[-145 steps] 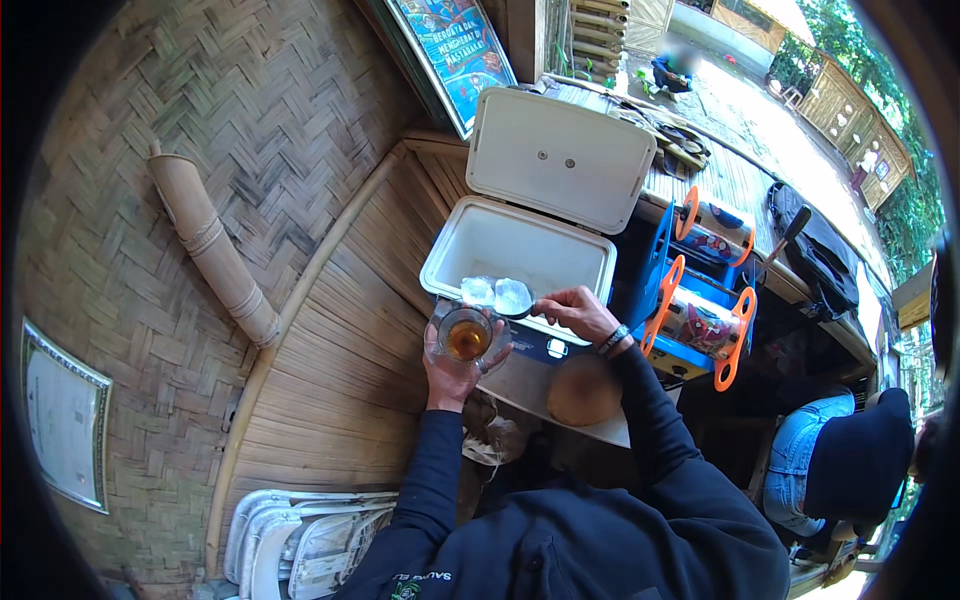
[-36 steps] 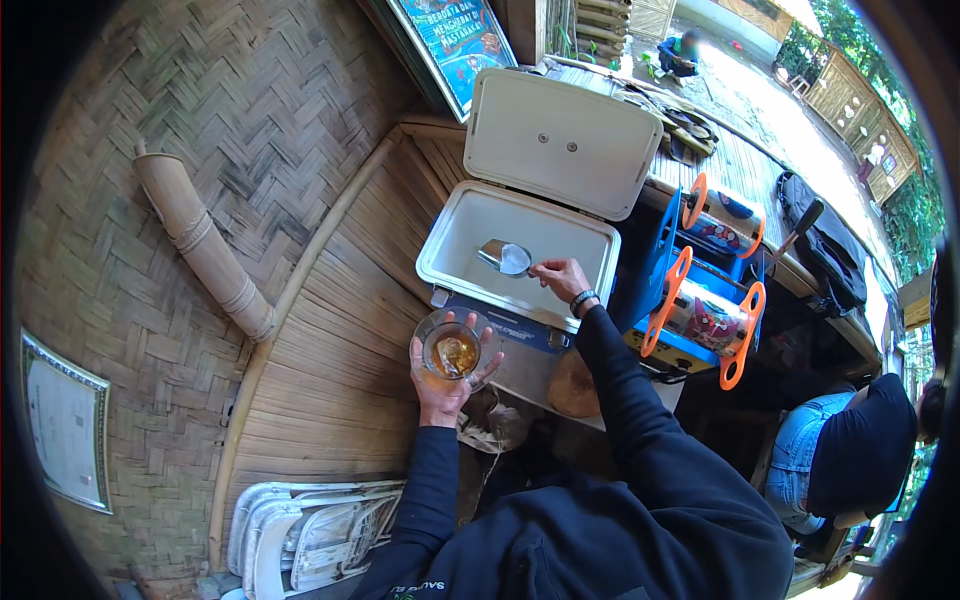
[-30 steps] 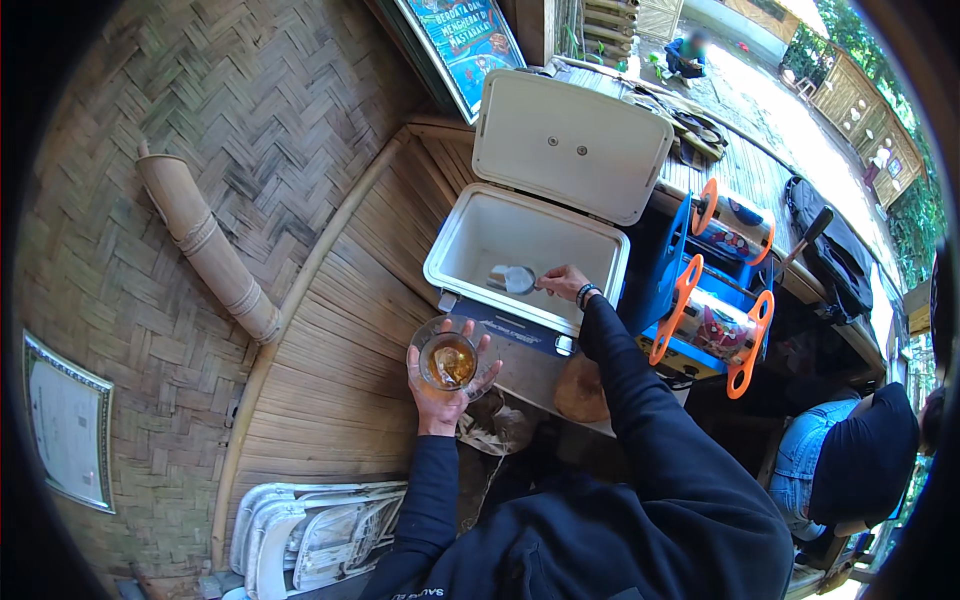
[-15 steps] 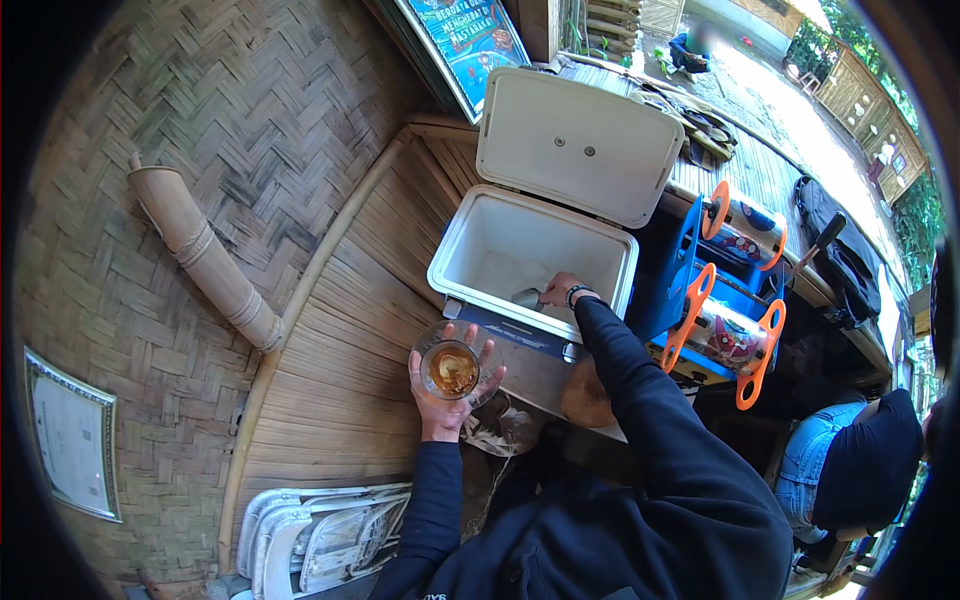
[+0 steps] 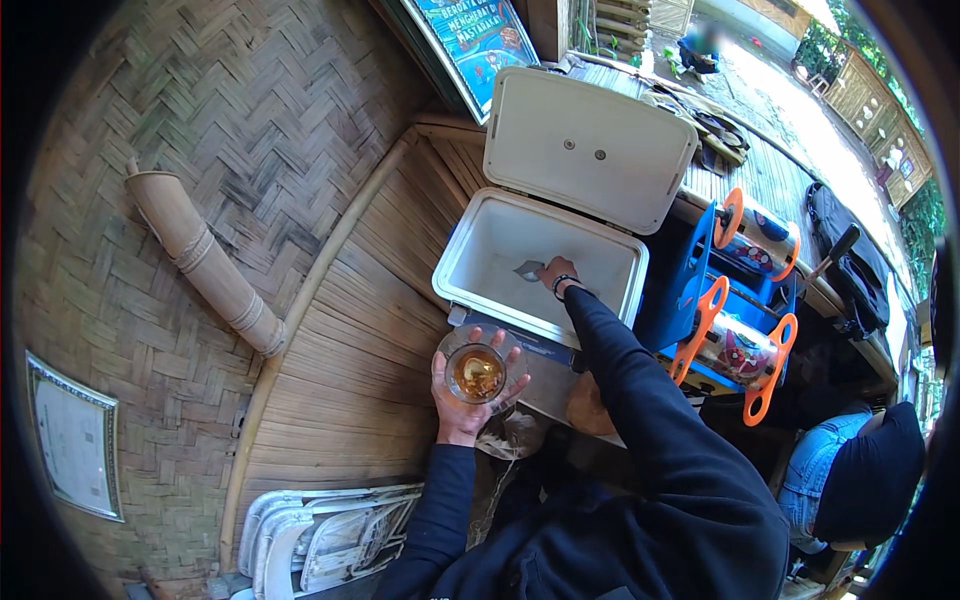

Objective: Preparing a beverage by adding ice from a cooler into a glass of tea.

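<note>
My left hand [image 5: 462,424] holds a clear glass saucer [image 5: 452,341] from below, its fingers spread under and around the rim. On the saucer stands a glass cup [image 5: 476,373] with amber-brown drink and pale pieces in it. My right hand [image 5: 557,270] reaches into an open white-lined cooler box [image 5: 459,238] and is closed on a small metal scoop [image 5: 529,271]. The scoop's handle is hidden in my fist. Pale contents, apparently ice, lie low in the box and are hard to make out. The saucer is just outside the box's front edge.
The raised cooler lid [image 5: 590,150] leans back behind the box. To its right stands a blue rack with orange-ended rolls [image 5: 745,355]. Folded white chairs [image 5: 330,540] lean at lower left below a woven wall [image 5: 200,110]. Another person [image 5: 865,475] is at far right.
My right hand and the scoop have shifted slightly up and left, deeper into the box. The cup and saucer in my left hand have moved a little to the right.
</note>
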Demonstrator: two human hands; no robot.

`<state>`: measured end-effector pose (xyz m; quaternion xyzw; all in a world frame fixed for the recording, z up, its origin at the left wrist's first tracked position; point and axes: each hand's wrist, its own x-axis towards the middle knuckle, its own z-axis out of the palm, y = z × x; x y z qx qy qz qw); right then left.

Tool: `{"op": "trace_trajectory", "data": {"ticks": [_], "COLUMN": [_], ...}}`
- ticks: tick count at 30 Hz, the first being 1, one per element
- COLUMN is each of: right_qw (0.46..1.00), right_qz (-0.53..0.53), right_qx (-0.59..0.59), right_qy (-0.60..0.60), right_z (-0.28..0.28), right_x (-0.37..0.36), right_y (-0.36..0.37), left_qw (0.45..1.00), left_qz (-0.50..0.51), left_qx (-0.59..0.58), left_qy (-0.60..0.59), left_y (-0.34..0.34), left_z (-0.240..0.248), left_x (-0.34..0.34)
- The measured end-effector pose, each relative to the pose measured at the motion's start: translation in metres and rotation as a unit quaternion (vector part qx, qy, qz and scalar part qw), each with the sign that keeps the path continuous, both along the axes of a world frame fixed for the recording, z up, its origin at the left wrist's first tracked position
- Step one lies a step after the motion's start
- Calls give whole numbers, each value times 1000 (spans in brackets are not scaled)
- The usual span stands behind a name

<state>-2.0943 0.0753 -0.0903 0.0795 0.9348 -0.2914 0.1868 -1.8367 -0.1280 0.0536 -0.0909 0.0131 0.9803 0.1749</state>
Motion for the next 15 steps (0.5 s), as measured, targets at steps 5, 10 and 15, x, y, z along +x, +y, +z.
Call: {"op": "trace_trajectory", "data": {"ticks": [5,10,15], "right_qw": [999,998,992], "right_qz": [8,28,86], "right_qx": [30,44,73], "right_qy": [24,42,49], "right_z": [2,2,-6], "right_x": [-7,-22,-30], "right_y": [-18,-33,-50], "left_qw": [1000,1000,1000], "left_qz": [-7,-7,3], "left_qx": [10,8,13], "left_qy": [-18,-18,-19], "left_y": [5,6,3], "left_z": [-1,-1,-1], "left_x": [0,0,-2]}}
